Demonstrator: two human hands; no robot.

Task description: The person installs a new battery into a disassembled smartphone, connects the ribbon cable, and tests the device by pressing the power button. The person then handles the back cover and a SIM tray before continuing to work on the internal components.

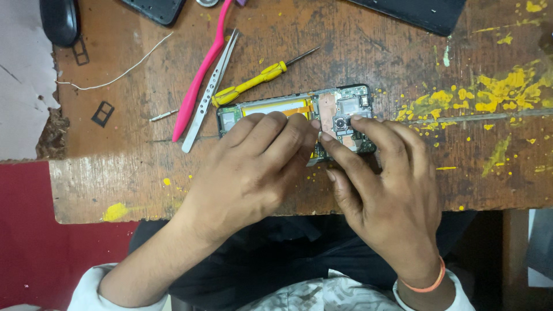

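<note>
The worn brown wooden table (357,57) is spattered with yellow paint. On it lie a yellow screwdriver (253,83), a pink pry tool (199,80), silver tweezers (210,92) and a black mouse (59,20). An orange wristband (429,282) shows.

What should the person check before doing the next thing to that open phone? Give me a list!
1. Phone lies flat on the wooden table: ok, the open phone rests flat, back cover off.
2. Both hands on the phone: ok, the left hand covers its middle and the right hand touches near the camera end.
3. Tools close by: ok, the yellow screwdriver, metal tweezers and pink pry tool lie just behind the phone.
4. Loose small parts safe: cannot tell, the hands hide the near edge.
5. What the fingertips pinch: cannot tell, too small to see.
</note>
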